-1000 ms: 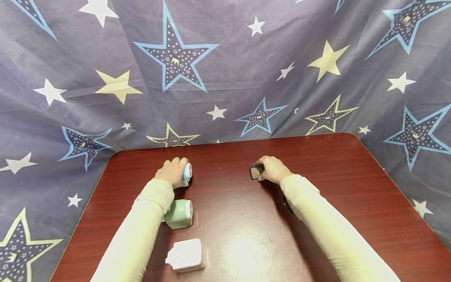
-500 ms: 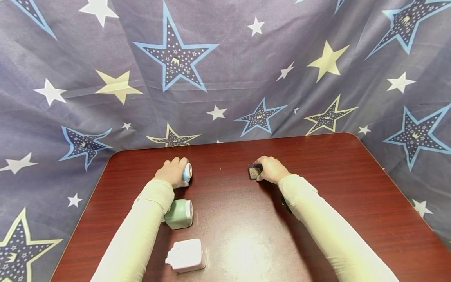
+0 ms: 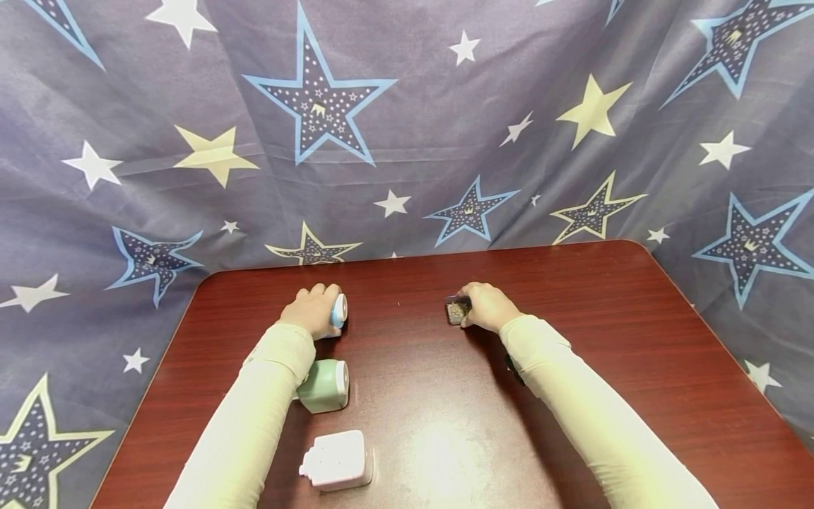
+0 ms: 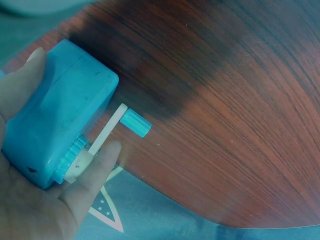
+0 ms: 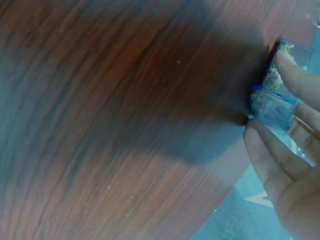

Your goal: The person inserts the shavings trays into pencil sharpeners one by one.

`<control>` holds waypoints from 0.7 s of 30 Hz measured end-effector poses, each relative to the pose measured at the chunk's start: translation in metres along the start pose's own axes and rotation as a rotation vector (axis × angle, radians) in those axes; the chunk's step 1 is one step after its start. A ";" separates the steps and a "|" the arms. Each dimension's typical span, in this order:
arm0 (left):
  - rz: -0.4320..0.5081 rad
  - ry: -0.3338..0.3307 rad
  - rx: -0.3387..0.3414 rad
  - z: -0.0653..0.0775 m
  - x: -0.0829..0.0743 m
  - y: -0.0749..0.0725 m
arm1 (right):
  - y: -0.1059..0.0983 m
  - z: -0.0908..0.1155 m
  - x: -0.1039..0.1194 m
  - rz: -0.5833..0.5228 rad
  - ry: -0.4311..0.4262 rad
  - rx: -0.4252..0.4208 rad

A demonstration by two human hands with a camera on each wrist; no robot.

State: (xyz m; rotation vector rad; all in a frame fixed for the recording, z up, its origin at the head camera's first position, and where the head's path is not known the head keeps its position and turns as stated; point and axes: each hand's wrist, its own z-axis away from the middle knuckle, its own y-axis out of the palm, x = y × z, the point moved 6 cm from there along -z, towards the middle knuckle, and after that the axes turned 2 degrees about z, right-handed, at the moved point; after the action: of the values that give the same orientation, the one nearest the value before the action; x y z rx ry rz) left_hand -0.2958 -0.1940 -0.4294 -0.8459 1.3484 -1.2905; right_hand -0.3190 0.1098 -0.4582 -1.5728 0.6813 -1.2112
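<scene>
At the back left of the table, my left hand [image 3: 310, 311] grips a blue crank pencil sharpener [image 4: 75, 90]. The thumb lies along one side of its body, and a finger reaches past the white crank arm [image 4: 107, 129] with its ribbed blue knob [image 4: 135, 123]. Farther right, my right hand [image 3: 491, 306] holds a small clear shavings drawer [image 3: 456, 310] between thumb and fingers. Pale pencil shavings [image 5: 273, 79] show inside it in the right wrist view. The palm side hides part of the drawer.
A green pencil sharpener [image 3: 324, 387] lies beside my left forearm, partly covered by the sleeve. Nearer the front is a pale pink one [image 3: 337, 461]. The dark red wooden table [image 3: 407, 367] ends at a star-printed curtain [image 3: 394, 141] behind and at both sides.
My right hand has shifted slightly left with the shavings drawer in it. My left hand and the blue pencil sharpener have stayed in place.
</scene>
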 end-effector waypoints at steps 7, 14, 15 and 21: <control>0.003 0.007 0.001 0.001 -0.001 -0.003 | 0.001 0.000 0.004 0.002 -0.004 0.002; 0.004 0.017 0.000 0.002 -0.002 -0.003 | 0.002 -0.001 0.008 0.009 -0.005 0.011; 0.003 0.018 0.001 0.002 -0.002 -0.003 | 0.002 -0.001 0.009 0.007 -0.003 0.012; 0.003 0.018 0.002 0.001 -0.002 -0.003 | 0.003 -0.002 0.010 -0.005 0.006 0.012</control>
State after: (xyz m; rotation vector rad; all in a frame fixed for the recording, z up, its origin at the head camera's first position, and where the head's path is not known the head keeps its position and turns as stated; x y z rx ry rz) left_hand -0.2950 -0.1924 -0.4263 -0.8332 1.3619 -1.2997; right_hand -0.3175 0.0995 -0.4574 -1.5623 0.6735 -1.2224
